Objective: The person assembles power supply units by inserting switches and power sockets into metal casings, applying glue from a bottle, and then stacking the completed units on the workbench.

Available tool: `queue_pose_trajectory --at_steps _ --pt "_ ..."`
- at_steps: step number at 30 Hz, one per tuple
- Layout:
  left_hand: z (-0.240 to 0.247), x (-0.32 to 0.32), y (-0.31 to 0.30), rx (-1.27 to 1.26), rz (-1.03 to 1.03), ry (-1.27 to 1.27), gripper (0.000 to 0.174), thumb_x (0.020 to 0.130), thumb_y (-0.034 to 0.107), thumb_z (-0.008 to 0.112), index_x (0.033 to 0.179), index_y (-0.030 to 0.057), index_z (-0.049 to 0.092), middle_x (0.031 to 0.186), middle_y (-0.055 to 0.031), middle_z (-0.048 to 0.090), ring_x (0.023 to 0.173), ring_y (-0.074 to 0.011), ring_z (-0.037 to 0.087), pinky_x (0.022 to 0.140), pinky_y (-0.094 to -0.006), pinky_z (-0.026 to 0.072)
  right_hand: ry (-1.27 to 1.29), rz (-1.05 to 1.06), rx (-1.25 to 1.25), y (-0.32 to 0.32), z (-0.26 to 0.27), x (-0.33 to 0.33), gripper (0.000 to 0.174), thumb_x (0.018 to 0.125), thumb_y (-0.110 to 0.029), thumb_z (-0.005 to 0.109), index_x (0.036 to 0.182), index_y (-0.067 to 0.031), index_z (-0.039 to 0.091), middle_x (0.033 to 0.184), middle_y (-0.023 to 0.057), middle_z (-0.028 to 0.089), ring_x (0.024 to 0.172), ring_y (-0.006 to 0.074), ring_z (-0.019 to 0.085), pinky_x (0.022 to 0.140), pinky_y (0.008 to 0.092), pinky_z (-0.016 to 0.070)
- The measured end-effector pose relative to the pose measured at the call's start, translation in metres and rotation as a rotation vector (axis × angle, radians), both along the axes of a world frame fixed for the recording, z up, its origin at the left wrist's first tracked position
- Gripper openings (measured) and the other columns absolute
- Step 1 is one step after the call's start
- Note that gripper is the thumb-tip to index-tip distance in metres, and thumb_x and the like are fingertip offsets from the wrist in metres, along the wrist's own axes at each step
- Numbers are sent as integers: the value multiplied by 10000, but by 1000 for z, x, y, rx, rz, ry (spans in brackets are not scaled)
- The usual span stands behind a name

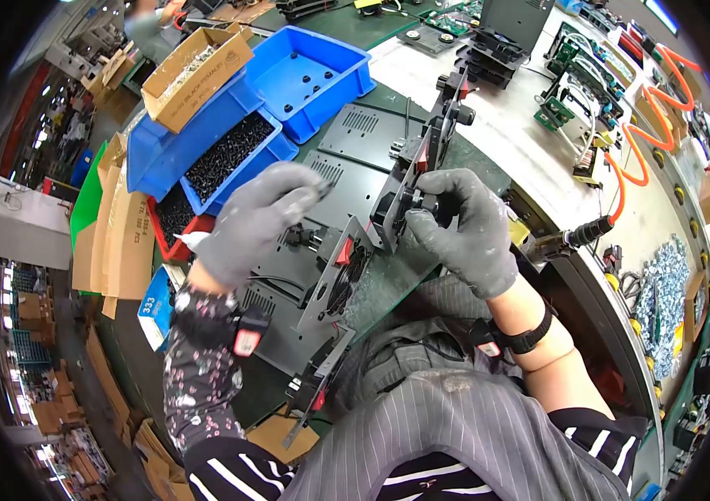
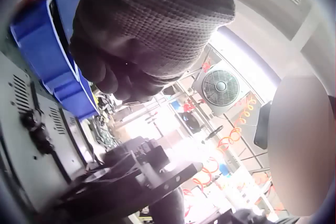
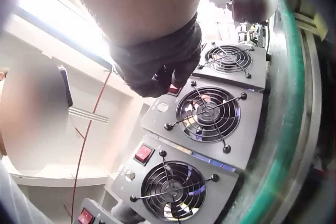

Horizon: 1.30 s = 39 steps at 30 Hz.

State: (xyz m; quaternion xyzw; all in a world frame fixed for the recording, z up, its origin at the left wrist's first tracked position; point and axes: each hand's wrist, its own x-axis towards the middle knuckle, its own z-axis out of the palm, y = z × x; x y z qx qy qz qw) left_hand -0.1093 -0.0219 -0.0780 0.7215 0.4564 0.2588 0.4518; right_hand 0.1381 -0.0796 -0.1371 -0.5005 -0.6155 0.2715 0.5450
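Observation:
My right hand [image 1: 467, 234], in a grey glove, bends thumb and fingers round a black fitting [image 1: 426, 202] on an upright metal fan panel [image 1: 396, 188]. In the right wrist view, that gloved hand [image 3: 157, 66] is at the edge of a grey panel [image 3: 249, 113] with a round fan grille [image 3: 208, 113], partly covering a red rocker switch [image 3: 174, 89]. My left hand [image 1: 259, 221], also gloved, is raised left of the panels, pinching a small dark piece [image 1: 324, 190] whose kind is too small to make out. Its fingers [image 2: 107, 79] curl inward in the left wrist view.
Left of the panels stand blue bins, one with black screws [image 1: 229, 154], another [image 1: 355, 71] with a few black bits. An open carton [image 1: 196, 83] rests on a bin. More fan panels [image 3: 178, 182] stand in a row. Orange coiled hoses [image 1: 634, 159] hang at right.

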Motion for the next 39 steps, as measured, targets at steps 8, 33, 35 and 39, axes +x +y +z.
queue_pose_trajectory --at_steps 8,33,35,39 --pt "-13 53 34 -204 -316 -47 185 901 119 607 1036 2 654 1049 -42 574 997 -130 543 912 -272 423 -67 -86 14 1 11 -12 239 768 -139 738 969 -39 654 766 81 671 635 129 643 603 277 518" --pt "-5 49 32 -283 -316 -28 181 861 166 674 961 16 663 909 -3 614 805 -76 560 725 -243 476 -202 194 -122 13 6 2 299 922 -300 572 819 -28 640 668 171 617 639 353 628 569 416 477" --pt "-3 50 32 -309 -309 11 185 866 175 665 965 19 662 897 4 612 794 -74 554 722 -241 474 -299 109 13 12 4 0 288 907 -310 590 848 -31 633 674 159 611 628 348 623 561 411 475" --pt "13 59 29 -311 -218 113 246 885 249 646 994 28 660 885 11 618 789 -71 546 733 -231 464 -454 -82 235 10 -1 -2 312 854 -338 647 931 -39 606 711 125 606 611 318 619 546 389 479"
